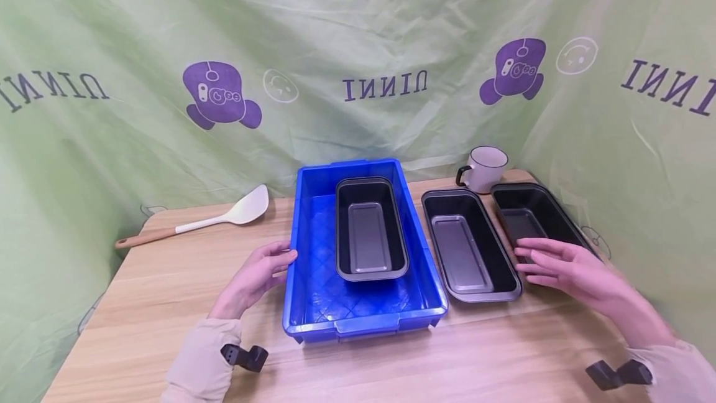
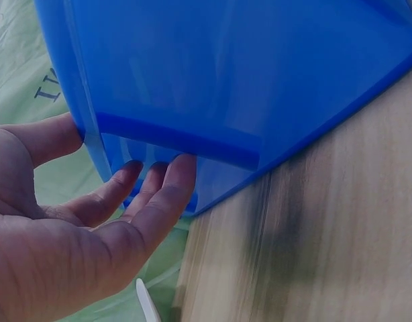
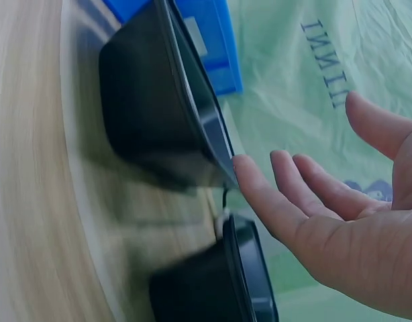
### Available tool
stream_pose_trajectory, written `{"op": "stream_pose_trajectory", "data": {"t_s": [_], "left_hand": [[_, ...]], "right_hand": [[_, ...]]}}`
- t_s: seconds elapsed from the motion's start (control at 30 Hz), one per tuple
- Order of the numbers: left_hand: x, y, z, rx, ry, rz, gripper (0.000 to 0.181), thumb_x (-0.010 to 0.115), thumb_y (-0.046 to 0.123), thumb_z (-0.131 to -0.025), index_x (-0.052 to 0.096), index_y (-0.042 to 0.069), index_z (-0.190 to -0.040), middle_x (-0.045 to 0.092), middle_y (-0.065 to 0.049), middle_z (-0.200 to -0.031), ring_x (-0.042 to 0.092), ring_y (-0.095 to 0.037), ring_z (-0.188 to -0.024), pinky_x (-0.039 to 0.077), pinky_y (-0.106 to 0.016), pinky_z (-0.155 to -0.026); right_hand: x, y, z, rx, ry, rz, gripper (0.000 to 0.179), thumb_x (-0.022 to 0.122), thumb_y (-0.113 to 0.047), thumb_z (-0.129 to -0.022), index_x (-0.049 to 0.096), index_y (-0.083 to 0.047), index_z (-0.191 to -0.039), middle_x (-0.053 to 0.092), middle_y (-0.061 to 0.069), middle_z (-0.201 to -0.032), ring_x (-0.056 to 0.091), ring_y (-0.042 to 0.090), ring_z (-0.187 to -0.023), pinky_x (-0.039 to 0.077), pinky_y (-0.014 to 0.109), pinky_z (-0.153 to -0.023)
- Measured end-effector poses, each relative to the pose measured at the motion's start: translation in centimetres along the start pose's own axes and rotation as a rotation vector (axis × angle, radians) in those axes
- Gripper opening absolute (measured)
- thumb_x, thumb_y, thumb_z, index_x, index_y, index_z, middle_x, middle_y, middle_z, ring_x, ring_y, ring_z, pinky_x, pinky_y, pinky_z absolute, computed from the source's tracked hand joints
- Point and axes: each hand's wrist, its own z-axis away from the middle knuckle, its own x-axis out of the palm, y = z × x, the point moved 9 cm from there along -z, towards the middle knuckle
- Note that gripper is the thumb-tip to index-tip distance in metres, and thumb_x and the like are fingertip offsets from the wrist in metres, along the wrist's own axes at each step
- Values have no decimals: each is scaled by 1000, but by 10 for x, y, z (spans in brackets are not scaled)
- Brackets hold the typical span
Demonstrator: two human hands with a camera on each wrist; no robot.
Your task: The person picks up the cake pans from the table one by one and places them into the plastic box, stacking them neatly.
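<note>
In the head view, a blue plastic bin point(image 1: 366, 326) stands mid-table with a dark loaf pan point(image 1: 370, 238) inside it. My left hand point(image 1: 254, 275) is at the bin's left side, thumb tip by the rim and relaxed fingers point(image 2: 176, 184) against the outer wall in the left wrist view. A second loaf pan point(image 1: 467, 257) lies just right of the bin. Over the near end of a third loaf pan point(image 1: 523, 213), my right hand point(image 1: 570, 269) hovers with fingers spread and nothing held, its fingertips close to the second pan's rim point(image 3: 206, 144).
A white mug point(image 1: 485, 170) with a black handle stands behind the two right-hand pans. At the back left lies a white spatula point(image 1: 246, 205) with a wooden handle. Green printed cloth point(image 1: 313, 30) hangs around the back and sides of the wooden table point(image 1: 168, 303).
</note>
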Motion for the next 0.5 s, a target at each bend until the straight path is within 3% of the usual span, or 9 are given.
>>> {"op": "stream_pose_trajectory", "data": {"t_s": [0.37, 0.5], "left_hand": [[-2, 0, 1, -7, 16, -3, 53, 53, 15, -98, 33, -10, -140, 56, -12, -118, 60, -12, -94, 49, -31, -85], [1, 2, 1, -1, 3, 7, 54, 53, 14, -97, 33, -10, -141, 57, -11, -117, 60, -12, -95, 49, -30, -84]], "right_hand": [[-43, -1, 29, -56, 67, 43, 45, 32, 5, -101, 58, -20, -127, 63, -6, -123, 63, 16, -107, 52, 28, -87], [-56, 3, 39, -71, 76, -20, 46, 29, 5, -102, 61, -18, -126, 63, -7, -123, 65, 18, -105, 52, 29, -86]]}}
